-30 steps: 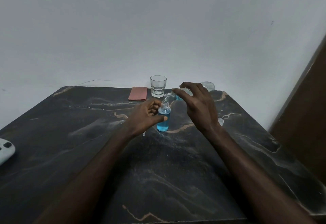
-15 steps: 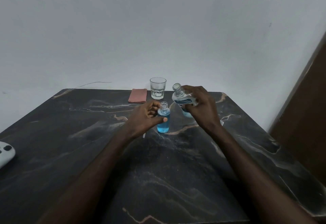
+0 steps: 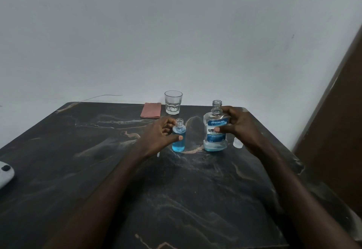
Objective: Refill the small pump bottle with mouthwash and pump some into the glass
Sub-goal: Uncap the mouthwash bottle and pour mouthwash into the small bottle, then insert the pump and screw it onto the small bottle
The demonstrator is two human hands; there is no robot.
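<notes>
The small bottle (image 3: pixel 178 143) stands upright on the dark marble table (image 3: pixel 98 160), uncapped and nearly full of blue mouthwash. My left hand (image 3: pixel 159 137) grips it from the left. The large mouthwash bottle (image 3: pixel 215 137) stands upright on the table to its right, its neck open, with only a little blue liquid at the bottom. My right hand (image 3: pixel 242 129) holds it from the right side. The clear glass (image 3: pixel 173 102) stands near the table's far edge. A thin pale piece (image 3: pixel 158 154) lies partly hidden under my left wrist.
A folded pink cloth (image 3: pixel 151 110) lies left of the glass. A small white cap (image 3: pixel 237 142) sits behind my right hand. A white device (image 3: pixel 4 174) rests at the left edge. A brown wooden panel (image 3: pixel 337 131) stands at the right.
My right hand tipped the large bottle back from pouring over the small bottle, moved it right and set it upright on the table. My left hand stayed on the small bottle.
</notes>
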